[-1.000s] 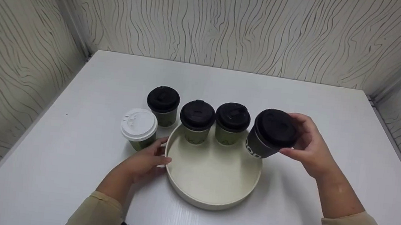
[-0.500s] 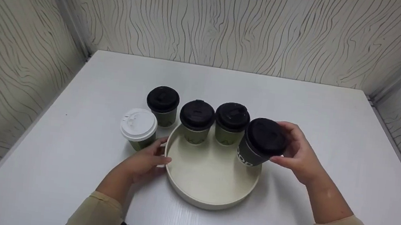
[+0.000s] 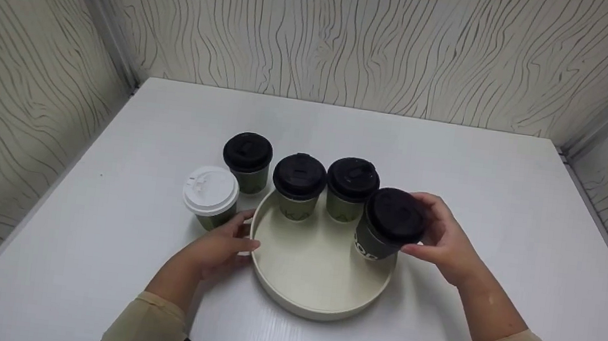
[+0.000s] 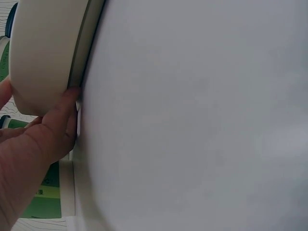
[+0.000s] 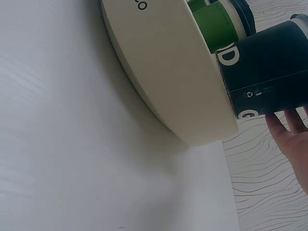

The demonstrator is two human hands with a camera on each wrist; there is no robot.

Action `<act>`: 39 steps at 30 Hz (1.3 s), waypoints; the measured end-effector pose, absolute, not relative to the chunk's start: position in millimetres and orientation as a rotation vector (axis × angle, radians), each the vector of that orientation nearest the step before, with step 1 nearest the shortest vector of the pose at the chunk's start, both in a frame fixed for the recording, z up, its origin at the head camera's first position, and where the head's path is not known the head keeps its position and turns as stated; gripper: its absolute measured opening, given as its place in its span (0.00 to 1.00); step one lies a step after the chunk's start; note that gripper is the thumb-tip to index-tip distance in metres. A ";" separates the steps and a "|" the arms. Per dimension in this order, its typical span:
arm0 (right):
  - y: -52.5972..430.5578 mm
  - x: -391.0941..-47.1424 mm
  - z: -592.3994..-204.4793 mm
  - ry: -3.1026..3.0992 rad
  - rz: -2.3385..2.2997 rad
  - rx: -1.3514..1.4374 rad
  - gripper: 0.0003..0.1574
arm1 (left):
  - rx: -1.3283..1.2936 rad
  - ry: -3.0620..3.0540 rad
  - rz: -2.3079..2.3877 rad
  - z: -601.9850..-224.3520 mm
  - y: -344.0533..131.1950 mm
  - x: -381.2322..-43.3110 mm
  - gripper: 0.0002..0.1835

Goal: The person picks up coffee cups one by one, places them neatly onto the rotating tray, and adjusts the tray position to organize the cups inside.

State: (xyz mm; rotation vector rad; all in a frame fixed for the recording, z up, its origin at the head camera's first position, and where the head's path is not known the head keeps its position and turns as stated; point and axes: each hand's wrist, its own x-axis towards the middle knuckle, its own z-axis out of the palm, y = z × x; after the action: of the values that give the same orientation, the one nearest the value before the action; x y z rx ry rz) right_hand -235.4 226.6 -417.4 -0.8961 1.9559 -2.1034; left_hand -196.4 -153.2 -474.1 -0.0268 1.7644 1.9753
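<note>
My left hand (image 3: pixel 217 249) grips the left side of a round cream tray (image 3: pixel 320 278), thumb at the rim and fingers low on its wall (image 4: pixel 45 53). My right hand (image 3: pixel 446 249) holds a dark paper coffee cup (image 3: pixel 373 241) with black lid and white lettering, slightly tilted, over the tray's right part. In the right wrist view, the dark cup (image 5: pixel 269 72) has its base at the tray's rim; whether it touches the tray floor I cannot tell. Two green cups with black lids, one left (image 3: pixel 299 184) and one right (image 3: pixel 350 190), stand inside the tray's far side.
Outside the tray, a green cup with a white lid (image 3: pixel 211 194) stands close to my left hand. Behind it is another green cup with a black lid (image 3: pixel 248 161). All this is on a white table (image 3: pixel 470 172), with wood-patterned panels (image 3: pixel 319 35) around it.
My right hand has brought the dark cup left, nearer to me and lower, over the tray's right side. My left hand and the tray have stayed in place.
</note>
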 end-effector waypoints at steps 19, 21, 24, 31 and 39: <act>225.0 -235.4 -430.0 2.022 -2.035 -0.830 0.48 | -0.031 1.777 1.972 -473.1 -152.9 -196.1 0.38; 225.1 -235.5 -431.4 2.041 -2.019 -0.807 0.48 | -0.030 1.776 1.973 -472.9 -152.7 -195.8 0.38; 225.6 -235.6 -433.8 2.072 -1.996 -0.766 0.49 | -0.030 1.777 1.972 -473.1 -152.6 -195.7 0.38; 226.4 -236.4 -438.7 2.124 -1.960 -0.714 0.49 | -0.043 1.774 1.969 -473.3 -152.3 -196.2 0.38; 225.4 -236.8 -442.0 2.138 -1.934 -0.682 0.49 | -0.050 1.785 1.965 -472.7 -152.2 -196.0 0.37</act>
State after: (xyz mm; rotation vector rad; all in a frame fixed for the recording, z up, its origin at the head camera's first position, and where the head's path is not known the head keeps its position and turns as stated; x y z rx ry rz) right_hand -236.8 225.4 -442.0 -0.6816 2.1383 -1.9344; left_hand -196.0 -152.2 -472.7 -0.0502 1.7846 1.9654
